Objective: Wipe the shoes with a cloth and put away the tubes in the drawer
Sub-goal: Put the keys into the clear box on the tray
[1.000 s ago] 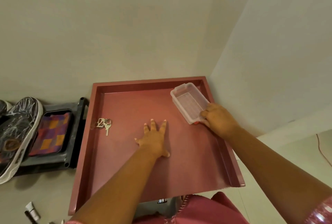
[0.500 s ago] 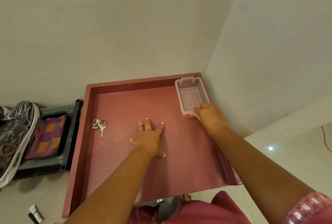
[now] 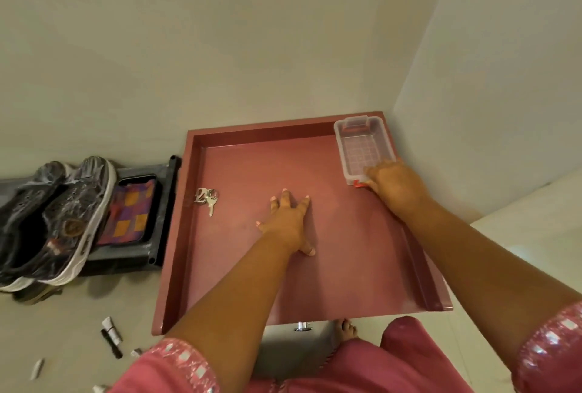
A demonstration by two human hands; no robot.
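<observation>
1. Head view: a square, shallow drawer (image 3: 239, 266) with a smooth, matte reddish-pink floor and low straight walls stands pulled open, a chrome knob (image 3: 303, 326) at its near edge.
2. The left hand (image 3: 288, 224) lies flat on the drawer floor near the middle, fingers spread and straight.
3. The right hand (image 3: 393, 185) has its fingers curled over the near rim of a clear, ribbed plastic box (image 3: 362, 147), rectangular with rounded corners, which sits in the drawer's far right corner against the right wall.
4. Metal keys (image 3: 207, 199) on a ring lie near the drawer's left wall.
5. Left of the drawer, on a black moulded rack (image 3: 163, 219), stand dark patterned shoes (image 3: 59, 219) with thick white soles, beside a checked orange-and-purple cloth (image 3: 130, 213).
6. Small tubes (image 3: 111, 331), crimped and silvery with black caps, lie scattered on the pale floor off the drawer's near left corner.
7. Pink sleeves with shiny mirror trim cover both upper forearms.
</observation>
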